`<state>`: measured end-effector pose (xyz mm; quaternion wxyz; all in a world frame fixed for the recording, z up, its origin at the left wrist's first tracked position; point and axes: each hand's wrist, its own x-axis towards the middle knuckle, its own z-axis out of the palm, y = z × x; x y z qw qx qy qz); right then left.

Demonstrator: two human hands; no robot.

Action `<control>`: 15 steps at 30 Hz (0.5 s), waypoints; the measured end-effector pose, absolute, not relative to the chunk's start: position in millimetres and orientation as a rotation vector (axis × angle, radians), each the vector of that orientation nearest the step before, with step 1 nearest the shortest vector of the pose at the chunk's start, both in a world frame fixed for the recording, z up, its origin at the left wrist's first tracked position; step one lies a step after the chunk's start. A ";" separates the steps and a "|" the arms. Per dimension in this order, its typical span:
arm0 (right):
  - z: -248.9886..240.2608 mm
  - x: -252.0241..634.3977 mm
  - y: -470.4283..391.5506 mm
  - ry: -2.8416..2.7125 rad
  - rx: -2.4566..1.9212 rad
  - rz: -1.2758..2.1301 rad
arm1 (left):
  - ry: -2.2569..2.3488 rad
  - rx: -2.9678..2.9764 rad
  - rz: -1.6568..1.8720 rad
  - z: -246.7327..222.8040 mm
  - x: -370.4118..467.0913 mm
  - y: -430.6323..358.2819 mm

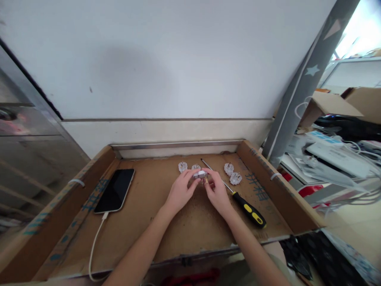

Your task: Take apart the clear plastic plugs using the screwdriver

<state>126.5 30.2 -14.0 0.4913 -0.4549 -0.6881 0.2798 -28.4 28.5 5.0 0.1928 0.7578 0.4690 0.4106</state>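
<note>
Your forearms [143, 246] are nearest the lens in the head view, reaching over the cardboard tray [145, 186]. Left hand [181, 188] and right hand [216, 190] both pinch a clear plastic plug piece [200, 174] by the fingertips, mid-tray, apparently lifted. Brass-coloured bit [206, 180] at your right fingertips; can't tell if it's loose. Best handling: steady the rim with your left, do fine work with your right, stay low so drops land inside. Screwdriver [249, 209] lies beside your right forearm, shaft passing behind that hand; watch you don't nudge it. Pronged plugs beyond: left pair [182, 166], right pair [235, 178]. Phone [115, 190], white cable [94, 246] attached, well apart on the left.
</note>
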 end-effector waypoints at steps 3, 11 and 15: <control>-13.4 126.6 29.7 -1.688 -1.120 0.639 | 1.279 2.148 1.176 2.7 -27.5 30.2; -11.7 123.2 21.1 -1.853 -1.151 0.556 | 1.392 2.030 1.146 -0.9 -30.8 35.2; -11.7 120.3 16.7 -1.899 -1.156 0.504 | 1.480 2.055 1.114 2.0 -31.4 33.7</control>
